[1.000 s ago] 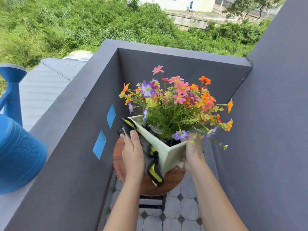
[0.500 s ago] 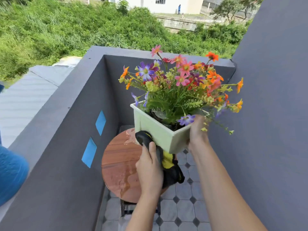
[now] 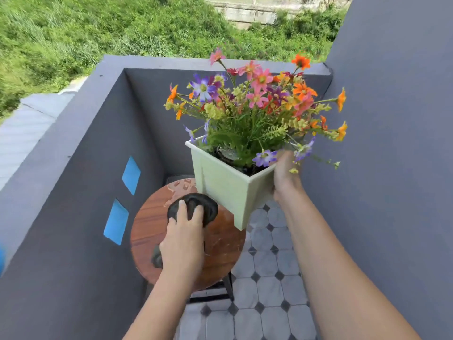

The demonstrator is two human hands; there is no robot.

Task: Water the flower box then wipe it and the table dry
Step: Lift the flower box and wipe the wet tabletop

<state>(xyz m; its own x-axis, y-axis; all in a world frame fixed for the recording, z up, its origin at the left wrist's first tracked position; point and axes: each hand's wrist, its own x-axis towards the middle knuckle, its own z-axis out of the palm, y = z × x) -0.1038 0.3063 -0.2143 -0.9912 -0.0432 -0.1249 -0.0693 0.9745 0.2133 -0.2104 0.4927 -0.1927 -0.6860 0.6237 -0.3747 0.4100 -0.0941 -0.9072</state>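
Observation:
A pale green flower box [image 3: 228,185] full of pink, orange and purple flowers [image 3: 255,101] hangs in the air above the right half of a small round wooden table [image 3: 220,246]. My right hand [image 3: 284,175] grips the box at its near right rim. My left hand [image 3: 182,241] presses a dark crumpled cloth [image 3: 196,207] flat onto the tabletop. Water drops glisten on the table's far edge [image 3: 181,186].
Dark grey balcony walls close in on the left [image 3: 73,192], back and right [image 3: 392,168]. Two blue patches [image 3: 131,175] sit on the left wall. Grey octagon floor tiles [image 3: 267,278] lie below. A blue sliver [image 3: 2,261] shows at the left edge.
The flower box went up off the table and to the right in my right hand. My left hand with the cloth left the box's side and came down onto the tabletop.

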